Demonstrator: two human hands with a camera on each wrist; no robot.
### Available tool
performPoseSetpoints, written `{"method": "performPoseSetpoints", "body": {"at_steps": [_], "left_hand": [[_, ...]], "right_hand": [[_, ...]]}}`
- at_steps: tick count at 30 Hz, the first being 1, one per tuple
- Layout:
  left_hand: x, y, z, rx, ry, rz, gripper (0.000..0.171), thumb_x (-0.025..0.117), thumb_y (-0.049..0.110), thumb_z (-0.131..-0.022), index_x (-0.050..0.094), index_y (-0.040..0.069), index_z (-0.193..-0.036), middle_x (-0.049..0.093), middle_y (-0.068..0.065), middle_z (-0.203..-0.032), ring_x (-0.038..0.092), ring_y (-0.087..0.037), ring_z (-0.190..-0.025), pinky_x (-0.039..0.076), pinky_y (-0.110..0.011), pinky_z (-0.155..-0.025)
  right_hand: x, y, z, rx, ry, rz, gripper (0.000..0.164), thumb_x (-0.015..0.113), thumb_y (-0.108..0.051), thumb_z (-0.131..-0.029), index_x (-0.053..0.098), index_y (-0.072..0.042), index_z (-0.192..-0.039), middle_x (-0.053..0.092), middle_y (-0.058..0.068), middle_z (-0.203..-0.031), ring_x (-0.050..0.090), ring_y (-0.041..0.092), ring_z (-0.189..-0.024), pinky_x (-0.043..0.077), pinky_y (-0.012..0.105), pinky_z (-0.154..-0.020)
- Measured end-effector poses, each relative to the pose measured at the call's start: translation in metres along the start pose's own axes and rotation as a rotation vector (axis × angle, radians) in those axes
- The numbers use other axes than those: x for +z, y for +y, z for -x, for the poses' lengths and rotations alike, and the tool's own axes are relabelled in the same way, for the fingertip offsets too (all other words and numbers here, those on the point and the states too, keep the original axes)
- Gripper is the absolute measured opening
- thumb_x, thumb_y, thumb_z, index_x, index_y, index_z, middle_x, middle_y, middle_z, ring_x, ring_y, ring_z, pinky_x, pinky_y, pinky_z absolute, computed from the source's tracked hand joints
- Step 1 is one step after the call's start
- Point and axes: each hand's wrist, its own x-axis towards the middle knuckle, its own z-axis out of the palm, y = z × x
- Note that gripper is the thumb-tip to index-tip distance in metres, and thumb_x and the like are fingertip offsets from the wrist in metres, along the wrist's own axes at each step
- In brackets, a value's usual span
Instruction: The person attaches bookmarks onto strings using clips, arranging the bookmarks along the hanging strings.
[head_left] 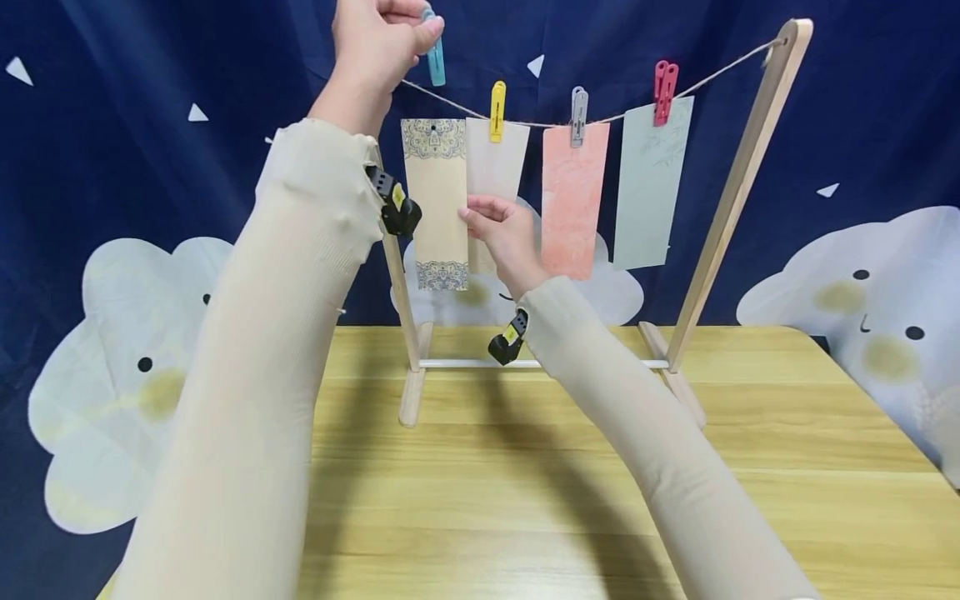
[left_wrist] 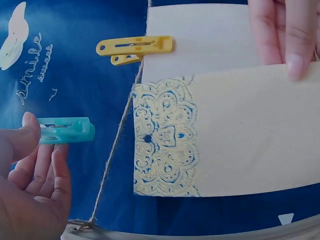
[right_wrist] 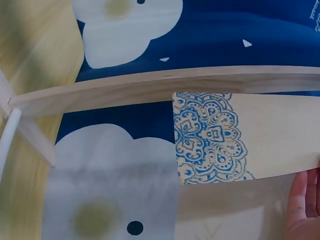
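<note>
Up at the top of the head view, my left hand (head_left: 372,54) pinches a light blue clothespin (head_left: 436,63) above the string (head_left: 442,101). The clothespin is apart from the string and the paper. My right hand (head_left: 512,237) holds a cream paper card (head_left: 438,200) by its right edge, between thumb and fingers. This card has blue lace patterns at both ends and a small hole near its top. In the left wrist view, its patterned top end (left_wrist: 165,137) lies close by the string, with no clip on it. The right wrist view shows its lower pattern (right_wrist: 210,137).
A yellow clothespin (head_left: 497,112), a grey one (head_left: 578,117) and a red one (head_left: 664,92) hold a pale card (head_left: 506,167), a pink card (head_left: 574,200) and a light green card (head_left: 652,183) on the string. The wooden stand (head_left: 738,200) rests on the table (head_left: 465,500).
</note>
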Motion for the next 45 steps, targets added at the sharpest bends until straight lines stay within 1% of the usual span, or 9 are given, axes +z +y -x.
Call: {"method": "performPoseSetpoints", "body": {"at_steps": [5, 8, 16, 22, 26, 29, 38, 42, 45], "left_hand": [[-0.001, -0.004, -0.006, -0.035, 0.022, -0.014, 0.009, 0.071, 0.012, -0.084, 0.062, 0.013, -0.087, 0.055, 0.005, -0.084, 0.052, -0.005, -0.076, 0.045, -0.020, -0.076], [-0.002, -0.008, -0.008, -0.052, 0.048, -0.019, 0.008, 0.070, 0.011, -0.084, 0.063, 0.014, -0.082, 0.056, 0.005, -0.081, 0.052, -0.005, -0.073, 0.045, -0.019, -0.073], [-0.003, -0.012, -0.011, -0.057, 0.065, -0.005, 0.007, 0.070, 0.009, -0.083, 0.065, 0.013, -0.080, 0.058, 0.005, -0.077, 0.052, -0.005, -0.070, 0.045, -0.019, -0.069], [-0.003, -0.013, -0.009, -0.078, 0.047, -0.041, 0.006, 0.069, 0.011, -0.084, 0.065, 0.014, -0.082, 0.060, 0.006, -0.079, 0.054, -0.005, -0.071, 0.048, -0.020, -0.073], [-0.003, -0.014, -0.007, -0.100, 0.035, -0.048, 0.004, 0.069, 0.012, -0.085, 0.066, 0.013, -0.086, 0.066, 0.003, -0.091, 0.056, -0.005, -0.075, 0.049, -0.020, -0.079], [-0.004, -0.014, -0.006, -0.105, 0.021, -0.058, 0.005, 0.069, 0.013, -0.085, 0.067, 0.013, -0.089, 0.067, 0.001, -0.098, 0.056, -0.005, -0.076, 0.049, -0.020, -0.081], [-0.007, -0.017, -0.003, -0.137, -0.004, -0.097, 0.009, 0.066, 0.017, -0.087, 0.068, 0.011, -0.094, 0.061, 0.005, -0.085, 0.053, -0.007, -0.076, 0.049, -0.021, -0.082], [-0.007, -0.017, -0.003, -0.147, -0.011, -0.109, 0.014, 0.066, 0.019, -0.086, 0.069, 0.010, -0.097, 0.057, 0.005, -0.085, 0.052, -0.007, -0.076, 0.049, -0.020, -0.083], [-0.006, -0.017, -0.002, -0.154, -0.009, -0.116, 0.014, 0.067, 0.019, -0.086, 0.069, 0.009, -0.096, 0.055, 0.004, -0.087, 0.052, -0.008, -0.076, 0.049, -0.020, -0.080]], "right_hand": [[0.002, -0.001, -0.001, 0.021, -0.002, -0.005, 0.019, 0.070, -0.008, -0.085, 0.069, -0.002, -0.103, 0.069, 0.007, -0.095, 0.063, 0.012, -0.080, 0.054, 0.026, -0.076], [0.004, -0.002, -0.002, 0.038, -0.003, -0.007, 0.018, 0.070, -0.009, -0.085, 0.069, -0.003, -0.102, 0.068, 0.006, -0.095, 0.063, 0.013, -0.081, 0.054, 0.026, -0.077], [0.005, -0.004, -0.004, 0.062, 0.019, -0.021, 0.019, 0.070, -0.007, -0.084, 0.069, -0.005, -0.103, 0.069, 0.007, -0.097, 0.064, 0.014, -0.084, 0.054, 0.025, -0.077], [0.005, -0.005, -0.005, 0.063, 0.028, -0.043, 0.019, 0.071, -0.006, -0.083, 0.070, -0.005, -0.102, 0.069, 0.006, -0.096, 0.064, 0.014, -0.084, 0.054, 0.025, -0.077], [0.006, -0.005, -0.006, 0.062, 0.026, -0.057, 0.019, 0.071, -0.005, -0.083, 0.069, -0.004, -0.102, 0.069, 0.007, -0.096, 0.064, 0.013, -0.083, 0.054, 0.025, -0.077], [0.008, -0.005, -0.007, 0.056, 0.029, -0.056, 0.019, 0.070, -0.005, -0.084, 0.069, -0.004, -0.103, 0.069, 0.007, -0.096, 0.064, 0.013, -0.082, 0.054, 0.024, -0.077], [0.009, -0.004, -0.008, 0.076, 0.044, -0.040, 0.019, 0.070, -0.006, -0.084, 0.070, -0.005, -0.103, 0.069, 0.007, -0.097, 0.064, 0.013, -0.084, 0.053, 0.024, -0.077], [0.009, -0.005, -0.009, 0.072, 0.048, -0.052, 0.019, 0.070, -0.005, -0.084, 0.069, -0.004, -0.104, 0.069, 0.008, -0.098, 0.064, 0.013, -0.084, 0.053, 0.024, -0.077], [0.010, -0.005, -0.009, 0.071, 0.044, -0.058, 0.019, 0.070, -0.006, -0.084, 0.069, -0.004, -0.103, 0.069, 0.007, -0.097, 0.064, 0.013, -0.083, 0.053, 0.024, -0.077]]}}
